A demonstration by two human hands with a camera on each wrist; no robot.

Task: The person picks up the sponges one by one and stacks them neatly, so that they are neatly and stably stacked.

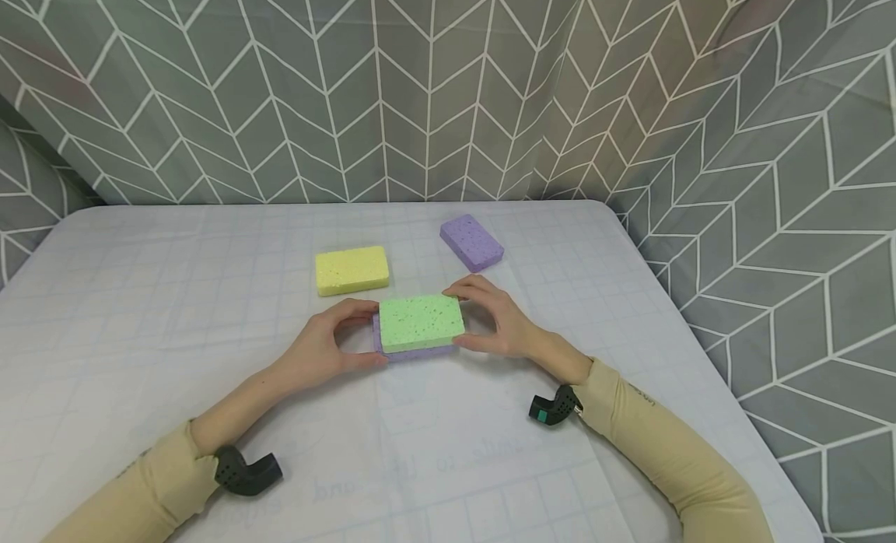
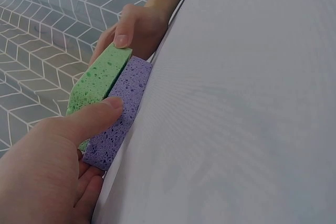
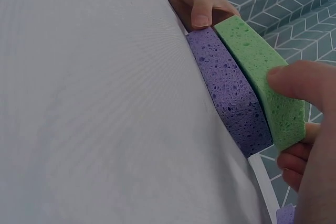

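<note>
A green sponge (image 1: 421, 323) lies flat on top of a purple sponge (image 1: 420, 355), which rests on the table. The purple one's left end and front edge show beneath the green. My left hand (image 1: 318, 350) grips the left end of the purple sponge, its thumb on the front face in the left wrist view. From the other side my right hand (image 1: 502, 322) pinches the right end of the green sponge; the right wrist view shows the thumb on the green front face (image 3: 268, 85). A narrow dark gap runs between the two sponges there.
A yellow sponge (image 1: 352, 271) lies behind the stack to the left. Farther back on the right is another purple sponge (image 1: 472, 243), set at an angle. The white-covered table (image 1: 210, 278) meets grey patterned curtains (image 1: 392, 92) at the back and right.
</note>
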